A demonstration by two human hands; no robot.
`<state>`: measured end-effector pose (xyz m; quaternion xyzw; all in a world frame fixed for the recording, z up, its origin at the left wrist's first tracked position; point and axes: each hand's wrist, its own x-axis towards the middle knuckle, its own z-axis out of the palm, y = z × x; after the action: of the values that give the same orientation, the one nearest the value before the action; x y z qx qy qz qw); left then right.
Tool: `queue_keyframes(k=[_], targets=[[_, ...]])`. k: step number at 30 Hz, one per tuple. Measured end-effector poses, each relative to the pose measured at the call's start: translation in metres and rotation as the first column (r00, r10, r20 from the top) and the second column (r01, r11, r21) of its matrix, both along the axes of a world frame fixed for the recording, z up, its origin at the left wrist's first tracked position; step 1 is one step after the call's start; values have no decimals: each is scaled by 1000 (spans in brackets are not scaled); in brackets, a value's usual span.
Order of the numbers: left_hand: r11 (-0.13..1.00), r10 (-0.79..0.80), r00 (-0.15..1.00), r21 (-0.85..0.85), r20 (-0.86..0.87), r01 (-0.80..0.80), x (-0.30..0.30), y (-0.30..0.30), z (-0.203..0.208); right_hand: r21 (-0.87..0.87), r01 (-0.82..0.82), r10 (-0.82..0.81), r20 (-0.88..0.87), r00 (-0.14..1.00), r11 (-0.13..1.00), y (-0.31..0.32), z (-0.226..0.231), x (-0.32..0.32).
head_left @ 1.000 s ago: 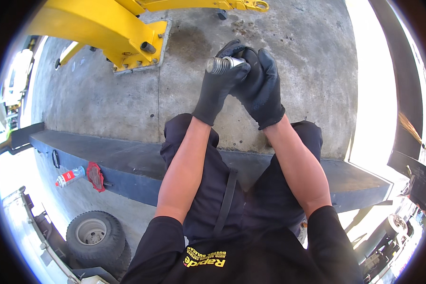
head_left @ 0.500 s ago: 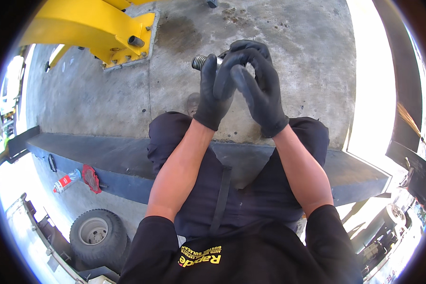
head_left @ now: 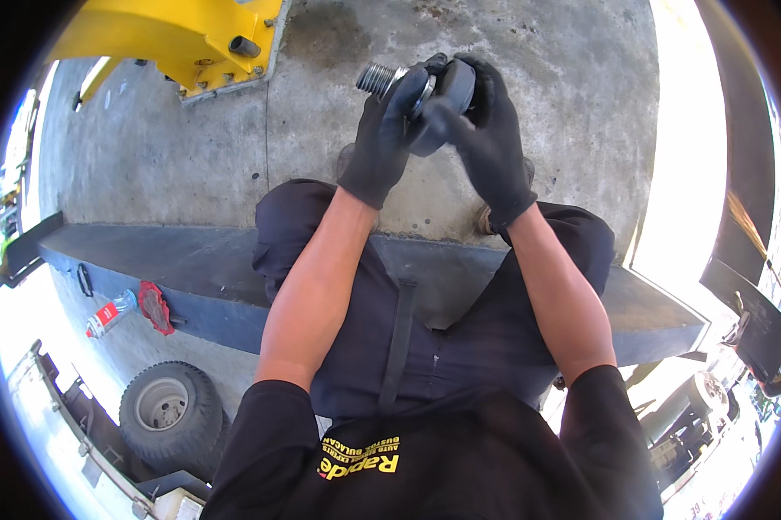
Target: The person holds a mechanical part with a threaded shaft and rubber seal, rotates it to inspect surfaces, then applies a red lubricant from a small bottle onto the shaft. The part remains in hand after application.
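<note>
Can [head_left: 111, 314]: can't see inside
Left hand [head_left: 385, 139]: reached out, fingers round the threaded metal part [head_left: 377, 80] above the floor [head_left: 581, 121]
Right hand [head_left: 496, 143]: fingers cupping the dark round piece [head_left: 457, 86] beside it

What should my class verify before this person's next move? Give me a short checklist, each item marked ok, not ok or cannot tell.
1. Hands covered: ok. The left hand and right hand both wear dark gloves.
2. Forearms covered: not ok. The forearms are bare between glove cuffs and sleeves.
3. Threads in sight: ok. The threaded metal part sticks out past the left hand's fingers.
4. Threaded metal part firmly joined to the dark rounded part at the right hand: cannot tell. Fingers hide much of both.
5. Loose items clear of the hands: ok. The spray can and red cloth are by the bench, well to the left.
</note>
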<state>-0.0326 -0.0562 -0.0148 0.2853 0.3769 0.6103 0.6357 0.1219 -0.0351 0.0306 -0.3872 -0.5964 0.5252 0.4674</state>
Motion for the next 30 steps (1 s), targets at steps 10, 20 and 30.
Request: queue_keyframes(k=[10, 20, 30], targets=[[995, -12, 979, -92, 202, 31, 3, -2, 2, -600, -121, -47, -256, 965, 791, 25, -25, 27], [965, 147, 968, 246, -203, -95, 6, -4, -35, 686, 0, -133, 141, 981, 728, -5, 29, 3], [998, 27, 992, -50, -124, -33, 3, 0, -15, -628, -167, -92, -358, 929, 760, 11, -4, 4]])
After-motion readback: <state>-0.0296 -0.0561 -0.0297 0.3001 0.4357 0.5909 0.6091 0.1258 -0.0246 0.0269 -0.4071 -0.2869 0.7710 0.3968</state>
